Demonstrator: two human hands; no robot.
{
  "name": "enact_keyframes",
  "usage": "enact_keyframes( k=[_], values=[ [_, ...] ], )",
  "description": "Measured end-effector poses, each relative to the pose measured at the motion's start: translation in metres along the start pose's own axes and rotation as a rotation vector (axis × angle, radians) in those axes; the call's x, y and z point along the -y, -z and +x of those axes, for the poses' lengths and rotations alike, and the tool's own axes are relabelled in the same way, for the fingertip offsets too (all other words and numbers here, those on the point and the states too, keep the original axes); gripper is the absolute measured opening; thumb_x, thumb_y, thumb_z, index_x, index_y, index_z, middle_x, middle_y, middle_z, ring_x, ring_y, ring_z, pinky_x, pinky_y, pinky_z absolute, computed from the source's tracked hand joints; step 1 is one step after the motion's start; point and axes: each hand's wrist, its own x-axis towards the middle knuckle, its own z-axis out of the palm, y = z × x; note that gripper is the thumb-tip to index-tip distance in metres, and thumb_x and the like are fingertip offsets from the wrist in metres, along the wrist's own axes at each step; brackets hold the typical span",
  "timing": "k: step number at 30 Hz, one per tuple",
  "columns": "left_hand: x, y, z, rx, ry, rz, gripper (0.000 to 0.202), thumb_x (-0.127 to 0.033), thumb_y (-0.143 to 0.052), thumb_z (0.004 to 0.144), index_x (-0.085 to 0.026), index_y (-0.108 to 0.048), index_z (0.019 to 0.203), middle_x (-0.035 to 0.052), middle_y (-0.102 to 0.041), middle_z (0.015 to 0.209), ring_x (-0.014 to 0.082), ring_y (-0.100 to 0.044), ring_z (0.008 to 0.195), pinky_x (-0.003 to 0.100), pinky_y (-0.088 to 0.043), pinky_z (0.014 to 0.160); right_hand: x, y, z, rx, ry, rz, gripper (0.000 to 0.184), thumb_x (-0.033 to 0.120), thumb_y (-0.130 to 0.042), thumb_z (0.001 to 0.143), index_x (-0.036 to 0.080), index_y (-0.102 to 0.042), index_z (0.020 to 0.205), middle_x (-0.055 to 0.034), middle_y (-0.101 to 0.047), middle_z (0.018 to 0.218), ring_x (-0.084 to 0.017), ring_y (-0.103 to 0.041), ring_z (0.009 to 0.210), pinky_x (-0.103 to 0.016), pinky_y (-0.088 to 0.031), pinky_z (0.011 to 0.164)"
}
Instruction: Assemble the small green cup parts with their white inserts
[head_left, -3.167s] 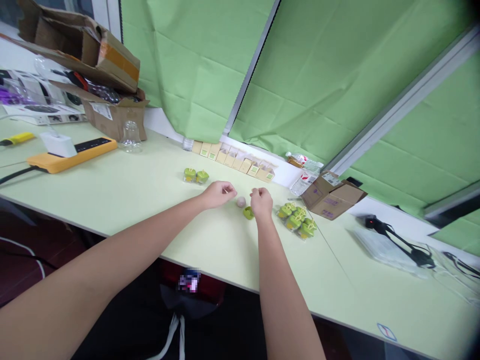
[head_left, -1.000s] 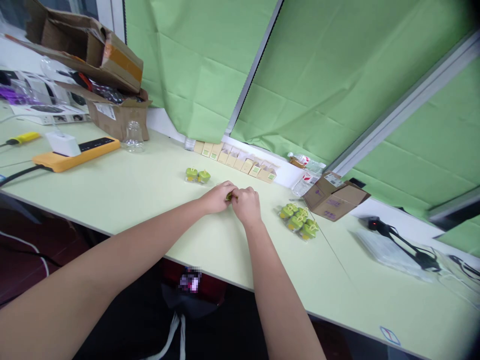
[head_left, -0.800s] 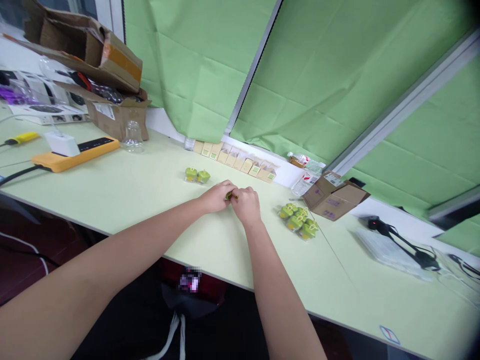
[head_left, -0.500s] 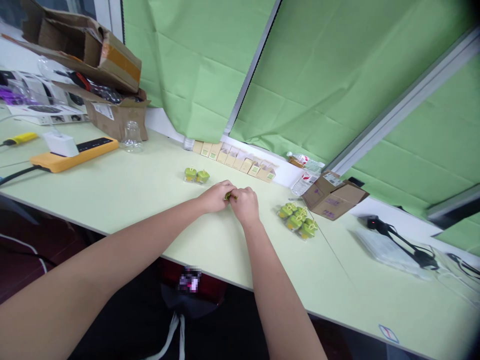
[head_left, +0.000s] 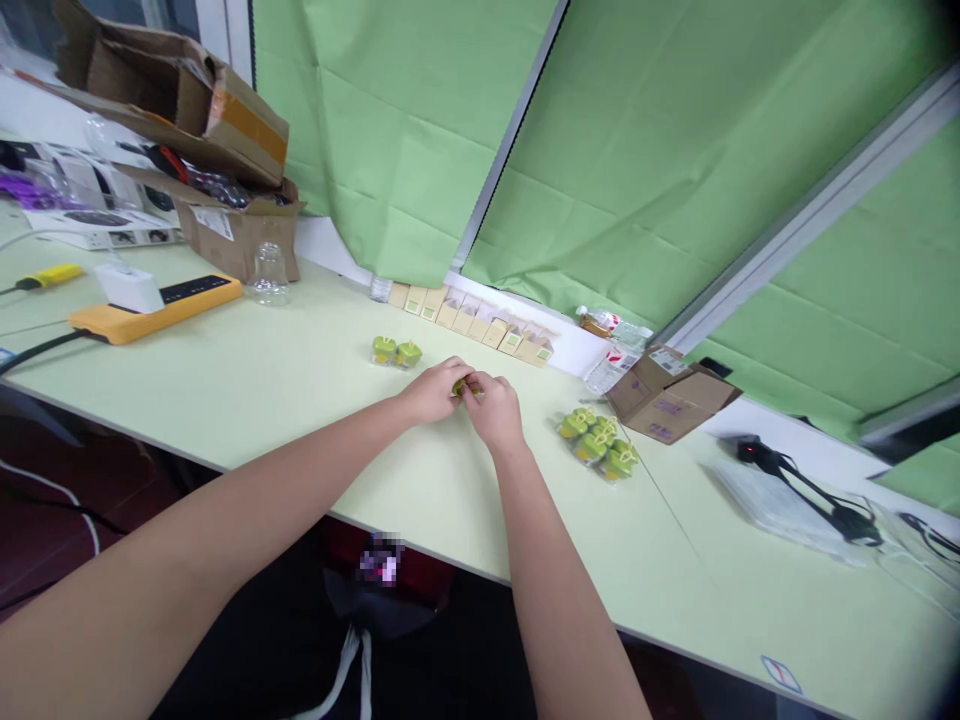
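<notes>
Pale laminate bench [head_left: 225,350] | left hand [head_left: 433,392], right hand [head_left: 498,414] | grips pinch glossy green piece [head_left: 460,387]

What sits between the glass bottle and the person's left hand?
In the head view, two small green pieces stand between the glass bottle and the left hand, which holds a smaller green piece with the right hand.

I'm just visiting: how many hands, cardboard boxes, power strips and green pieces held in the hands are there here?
Hands: 2, left hand and right hand
Green piece held between them: 1
Cardboard boxes: 3
Orange power strip: 1
Total: 7
</notes>
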Motion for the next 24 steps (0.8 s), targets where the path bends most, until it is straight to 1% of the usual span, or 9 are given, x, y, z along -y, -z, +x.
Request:
enact_keyframes(
  k=[2,5,9,14,17,21,24],
  values=[
    [-0.0009,0.0001,-0.0006,0.000,-0.002,0.002,0.039,-0.006,-0.053,0.072,-0.020,-0.063,0.107,0.0059,-0.059,0.106,0.0194,-0.061,0.091,0.032,-0.050,0.080,-0.0010,-0.0003,0.0002,0.016,-0.011,-0.005,0.016,0.022,-0.057,0.086,0.027,-0.071,0.092,-0.0008,-0.072,0.086,-0.021,-0.058,0.086,-0.029,-0.041,0.076],
    [-0.0001,-0.0014,-0.0012,0.021,-0.021,-0.013,0.039,-0.005,-0.053,0.072,-0.020,-0.063,0.106,0.0057,-0.058,0.106,0.0195,-0.061,0.092,0.033,-0.050,0.082,-0.0020,0.0003,0.0001,0.047,0.002,-0.028,0.019,0.021,-0.055,0.086,0.028,-0.072,0.086,-0.0004,-0.072,0.082,-0.021,-0.057,0.085,-0.030,-0.040,0.075],
    [0.0014,-0.0032,-0.0016,0.043,-0.030,-0.011,0.037,-0.005,-0.053,0.072,-0.018,-0.063,0.105,0.0061,-0.057,0.105,0.0203,-0.060,0.094,0.034,-0.050,0.084,-0.0029,0.0003,0.0002,0.050,0.026,-0.043,0.022,0.018,-0.053,0.086,0.028,-0.073,0.084,-0.0004,-0.073,0.081,-0.021,-0.056,0.083,-0.030,-0.040,0.075],
    [0.0011,-0.0029,-0.0025,0.060,-0.037,0.004,0.035,-0.005,-0.054,0.072,-0.018,-0.063,0.104,0.0062,-0.057,0.104,0.0205,-0.060,0.094,0.034,-0.050,0.085,-0.0038,-0.0011,0.0007,0.053,0.004,-0.045,0.024,0.017,-0.053,0.085,0.028,-0.074,0.080,-0.0006,-0.073,0.078,-0.021,-0.055,0.082,-0.030,-0.040,0.073],
    [0.0018,-0.0033,-0.0027,0.049,-0.051,0.009,0.037,-0.005,-0.054,0.073,-0.018,-0.063,0.106,0.0063,-0.057,0.105,0.0203,-0.060,0.095,0.034,-0.050,0.086,-0.0039,-0.0014,0.0010,0.067,0.010,-0.035,0.022,0.017,-0.055,0.084,0.028,-0.074,0.079,-0.0007,-0.073,0.080,-0.021,-0.055,0.081,-0.030,-0.040,0.075],
    [0.0031,-0.0041,-0.0025,0.027,-0.062,0.001,0.042,-0.005,-0.053,0.073,-0.019,-0.062,0.112,0.0066,-0.056,0.107,0.0199,-0.059,0.096,0.034,-0.050,0.088,-0.0044,-0.0027,0.0012,0.052,0.042,-0.040,0.022,0.017,-0.056,0.084,0.027,-0.074,0.078,-0.0010,-0.072,0.083,-0.020,-0.054,0.079,-0.031,-0.040,0.077],
    [0.0020,-0.0037,-0.0025,0.031,-0.056,-0.005,0.046,-0.004,-0.053,0.072,-0.019,-0.061,0.115,0.0071,-0.057,0.108,0.0204,-0.060,0.098,0.034,-0.050,0.090,-0.0044,-0.0045,0.0011,0.046,0.039,-0.069,0.024,0.017,-0.054,0.085,0.026,-0.074,0.075,-0.0026,-0.070,0.080,-0.020,-0.051,0.076,-0.032,-0.040,0.075]
  ],
)
